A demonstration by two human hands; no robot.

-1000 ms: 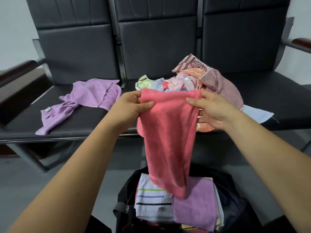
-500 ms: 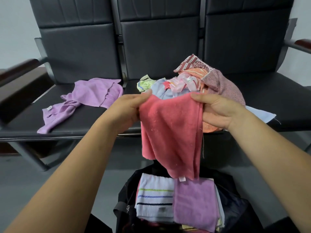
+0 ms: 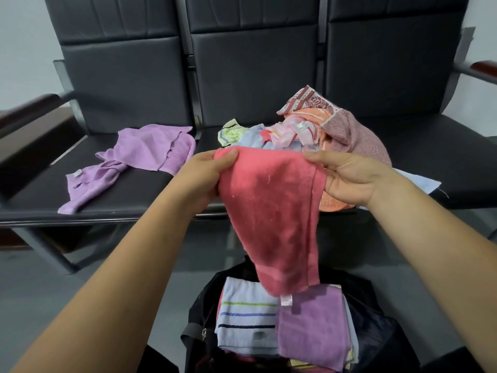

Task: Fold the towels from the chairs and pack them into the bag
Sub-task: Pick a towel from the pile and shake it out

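The left hand (image 3: 207,181) and right hand (image 3: 349,179) each kept a pinching grip on the pink towel (image 3: 274,216), hung above the bag (image 3: 376,340). Folding seemed underway. The next move probably called for bringing the corners together.

Black chairs (image 3: 40,195), purple towel (image 3: 150,149) on left seat, towel heap (image 3: 349,135) on middle seat, bag (image 3: 196,313) on floor (image 3: 53,278)

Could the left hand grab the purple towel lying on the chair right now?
Probably not right away. The left hand is busy pinching a corner of the pink towel. Nothing lies between it and the purple towel on the chair seat, so once it lets go the way looks free.
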